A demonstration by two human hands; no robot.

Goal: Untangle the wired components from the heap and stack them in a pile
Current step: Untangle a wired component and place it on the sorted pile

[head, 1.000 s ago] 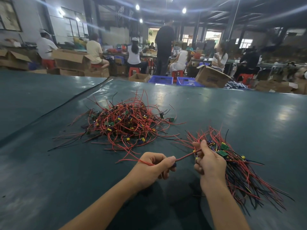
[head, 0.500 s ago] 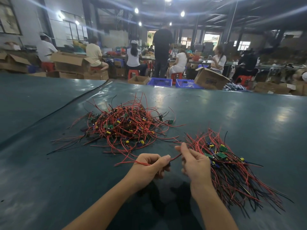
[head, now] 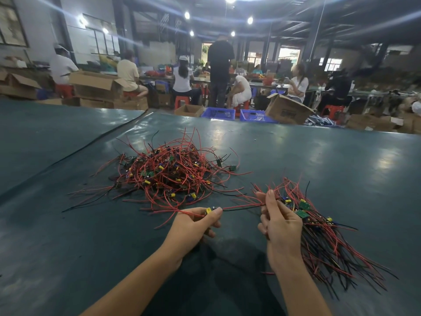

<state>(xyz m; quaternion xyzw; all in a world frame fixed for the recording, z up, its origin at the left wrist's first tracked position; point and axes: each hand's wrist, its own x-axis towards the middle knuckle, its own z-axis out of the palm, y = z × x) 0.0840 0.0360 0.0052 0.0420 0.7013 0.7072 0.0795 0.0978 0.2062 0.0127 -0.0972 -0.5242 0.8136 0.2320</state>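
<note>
A tangled heap (head: pixel 169 173) of red and black wires with small yellow and green parts lies in the middle of the dark green table (head: pixel 330 160). To its right lies a sorted pile (head: pixel 323 231) with wires fanned toward me. My left hand (head: pixel 196 224) pinches one wired component (head: pixel 209 210) by its yellow part. Its red and black wires stretch right to my right hand (head: pixel 279 221), which pinches them just left of the sorted pile. Other red wires from the component trail left toward the heap.
A seam (head: pixel 109 136) divides the table from a second dark surface on the left. Beyond the far edge are cardboard boxes (head: pixel 286 109), blue crates (head: pixel 217 113), red stools and several people seated or standing at benches.
My hands have drawn apart, stretching the wire between them. The right hand has shifted right toward the sorted pile, and the yellow part now shows at my left fingertips.
</note>
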